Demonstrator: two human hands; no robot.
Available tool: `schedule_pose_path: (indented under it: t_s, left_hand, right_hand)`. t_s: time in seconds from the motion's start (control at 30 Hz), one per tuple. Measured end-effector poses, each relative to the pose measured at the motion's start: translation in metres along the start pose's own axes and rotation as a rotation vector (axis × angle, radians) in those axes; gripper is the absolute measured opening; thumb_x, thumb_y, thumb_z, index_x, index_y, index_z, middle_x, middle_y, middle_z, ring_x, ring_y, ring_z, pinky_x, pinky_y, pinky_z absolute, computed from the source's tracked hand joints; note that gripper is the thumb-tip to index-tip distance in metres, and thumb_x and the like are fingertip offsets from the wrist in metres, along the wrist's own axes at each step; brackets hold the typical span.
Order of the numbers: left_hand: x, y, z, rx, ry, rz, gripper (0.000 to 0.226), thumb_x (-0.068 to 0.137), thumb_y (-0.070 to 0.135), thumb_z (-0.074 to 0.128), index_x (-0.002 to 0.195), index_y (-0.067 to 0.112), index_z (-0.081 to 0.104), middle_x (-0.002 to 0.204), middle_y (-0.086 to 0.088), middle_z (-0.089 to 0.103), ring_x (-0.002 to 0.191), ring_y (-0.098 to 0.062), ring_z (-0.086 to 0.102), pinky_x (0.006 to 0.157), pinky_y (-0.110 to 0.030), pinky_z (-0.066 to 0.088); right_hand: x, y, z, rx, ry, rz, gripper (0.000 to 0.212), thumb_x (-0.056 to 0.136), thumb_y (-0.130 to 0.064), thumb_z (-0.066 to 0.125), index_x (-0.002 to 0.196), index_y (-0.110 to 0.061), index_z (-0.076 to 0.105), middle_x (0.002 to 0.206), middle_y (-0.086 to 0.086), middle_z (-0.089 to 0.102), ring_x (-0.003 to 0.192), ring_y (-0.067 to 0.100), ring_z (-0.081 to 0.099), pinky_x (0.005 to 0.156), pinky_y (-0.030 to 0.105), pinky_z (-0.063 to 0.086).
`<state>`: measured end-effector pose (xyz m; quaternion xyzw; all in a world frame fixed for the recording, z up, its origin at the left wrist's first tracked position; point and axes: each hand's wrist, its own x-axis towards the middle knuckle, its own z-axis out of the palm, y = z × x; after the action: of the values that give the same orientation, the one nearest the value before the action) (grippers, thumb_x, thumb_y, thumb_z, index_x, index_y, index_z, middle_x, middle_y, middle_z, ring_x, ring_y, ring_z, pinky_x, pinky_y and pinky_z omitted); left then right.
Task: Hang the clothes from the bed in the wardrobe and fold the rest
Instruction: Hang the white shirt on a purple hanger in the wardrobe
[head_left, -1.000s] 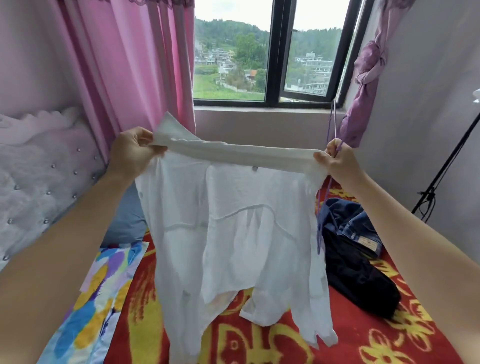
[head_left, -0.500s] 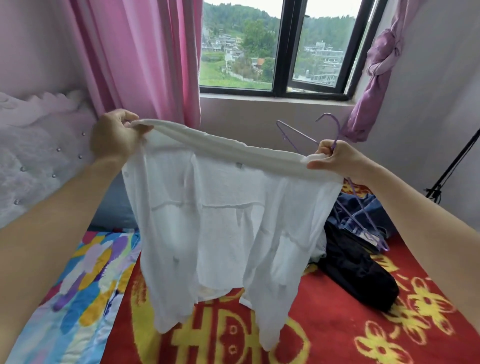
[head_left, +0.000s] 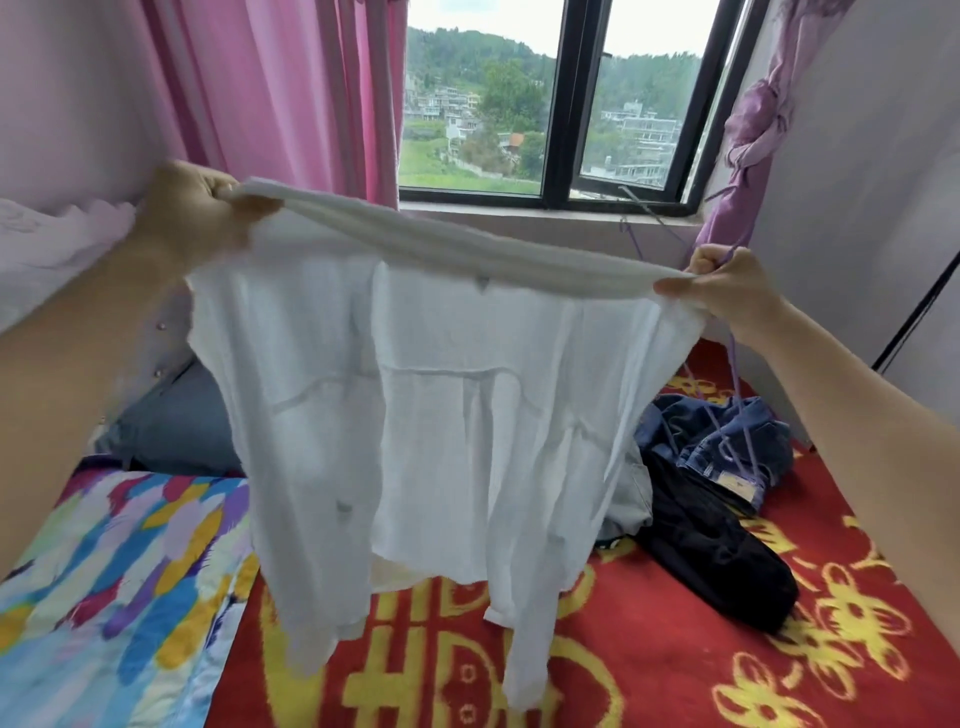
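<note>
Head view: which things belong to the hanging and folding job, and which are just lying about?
Job: white shirt held by left hand and right hand, purple hanger, jeans, black garment.
Lying about: pink curtain, blue pillow, colourful quilt, window.

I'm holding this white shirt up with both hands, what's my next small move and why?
Probably slip the purple hanger into the top opening of the white shirt. Your left hand and right hand grip its top edge, spreading it above the bed, and the right hand also holds the hanger, which dangles outside the cloth.
</note>
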<state>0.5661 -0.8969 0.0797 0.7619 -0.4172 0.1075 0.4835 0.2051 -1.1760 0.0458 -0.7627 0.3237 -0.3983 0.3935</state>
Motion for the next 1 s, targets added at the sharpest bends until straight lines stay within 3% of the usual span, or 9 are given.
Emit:
schedule_pose_path:
  t_s: [0.13,0.3,0.37,0.43,0.5,0.57,0.7,0.83,1.0]
  left_hand:
    - [0.012,0.000,-0.001,-0.151,0.080,-0.154,0.048,0.089,0.030,0.063,0.042,0.019,0.061,0.032,0.019,0.045,0.031,0.002,0.041,0.039,-0.005,0.030]
    - [0.011,-0.012,0.017,-0.136,0.125,-0.266,0.036,0.091,0.032,0.059,0.060,0.014,0.053,0.031,0.020,0.045,0.030,0.005,0.039,0.036,-0.010,0.028]
    - [0.006,-0.018,0.034,-0.034,0.087,-0.328,0.031,0.094,0.030,0.054,0.074,0.007,0.062,0.050,0.011,0.063,0.053,0.010,0.056,0.046,-0.018,0.034]
    - [-0.005,-0.019,0.057,0.092,-0.003,-0.377,0.031,0.095,0.028,0.051,0.080,0.003,0.060,0.090,-0.018,0.067,0.101,-0.025,0.063,0.069,-0.025,0.041]
    - [-0.020,-0.006,0.078,0.162,-0.062,-0.379,0.033,0.094,0.030,0.052,0.099,-0.001,0.060,0.116,-0.025,0.059,0.114,-0.037,0.053,0.093,-0.037,0.042]
    - [-0.041,0.018,0.095,0.011,-0.092,-0.276,0.031,0.092,0.025,0.057,0.111,0.000,0.059,0.111,-0.019,0.062,0.100,-0.027,0.060,0.089,-0.037,0.047]
    - [-0.099,0.062,0.120,-0.553,-0.464,-0.126,0.012,0.086,0.006,0.062,0.074,0.007,0.065,0.055,-0.001,0.062,0.040,-0.007,0.053,0.040,-0.016,0.040]
    - [-0.126,0.069,0.135,-0.651,-0.656,-0.138,0.009,0.085,0.013,0.065,0.090,0.017,0.058,0.082,0.000,0.063,0.073,-0.011,0.061,0.064,-0.023,0.048]
    - [-0.132,0.060,0.143,-0.664,-0.284,-0.155,0.021,0.080,0.020,0.072,0.087,0.022,0.052,0.082,0.004,0.060,0.063,0.007,0.059,0.060,-0.011,0.046]
  right_hand:
    - [0.003,-0.015,0.001,0.148,0.163,-0.014,0.055,0.077,0.002,0.070,0.055,-0.020,0.025,0.030,-0.018,0.032,0.028,-0.002,0.031,0.035,0.011,0.029]
    - [-0.002,-0.027,0.002,0.190,0.043,0.150,0.063,0.076,0.002,0.071,0.033,-0.022,0.031,0.034,-0.012,0.029,0.038,0.008,0.033,0.054,0.026,0.046]
    - [-0.010,-0.039,0.009,0.205,0.016,0.219,0.056,0.076,0.000,0.072,0.037,-0.023,0.038,0.031,-0.010,0.037,0.030,0.005,0.040,0.043,0.018,0.045]
    - [-0.015,-0.055,0.023,0.230,0.023,0.253,0.040,0.076,-0.002,0.071,0.051,-0.015,0.044,0.030,-0.008,0.044,0.026,0.004,0.044,0.034,0.014,0.041]
    - [-0.018,-0.070,0.042,0.273,0.044,0.264,0.034,0.076,0.001,0.071,0.057,-0.011,0.045,0.031,-0.005,0.046,0.027,0.004,0.046,0.033,0.014,0.040]
    - [-0.020,-0.081,0.064,0.294,0.045,0.279,0.033,0.073,0.004,0.072,0.058,-0.010,0.046,0.039,0.001,0.049,0.034,0.008,0.051,0.040,0.018,0.048]
    - [-0.027,-0.090,0.101,0.278,0.028,0.271,0.039,0.072,0.013,0.068,0.053,-0.010,0.043,0.047,0.004,0.044,0.044,0.013,0.047,0.039,0.017,0.043]
    - [-0.036,-0.097,0.131,0.260,-0.094,0.265,0.047,0.073,0.015,0.064,0.050,-0.013,0.034,0.049,0.001,0.030,0.035,0.009,0.040,0.036,0.015,0.037]
    - [-0.043,-0.096,0.150,0.302,-0.183,0.244,0.050,0.074,0.016,0.060,0.048,-0.015,0.031,0.043,-0.002,0.030,0.032,0.007,0.037,0.038,0.017,0.040]
